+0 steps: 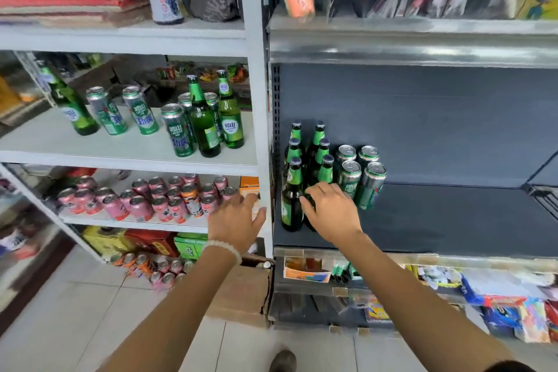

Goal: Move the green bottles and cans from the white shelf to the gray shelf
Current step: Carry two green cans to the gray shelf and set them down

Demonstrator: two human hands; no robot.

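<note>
A person's right hand reaches across the front of the gray shelf, palm down, its fingers curled round the body of a green bottle at the front of a cluster there. The forearm stretches in from the lower right of the view. Just left of that bottle stands another green bottle, and four more stand behind the pair, in two rows running back toward the shelf's rear panel. Four green cans stand in a square just to the right of the bottles.

The left hand, a pale beaded bracelet at the wrist, hovers in front of the white shelf, back of the hand up, fingers relaxed and slightly spread, holding nothing. Its fingertips sit near the shelf's upright post.

On the white shelf's middle level, green stock waits: three bottles and several cans stand upright. Pink cans fill the level below.
</note>
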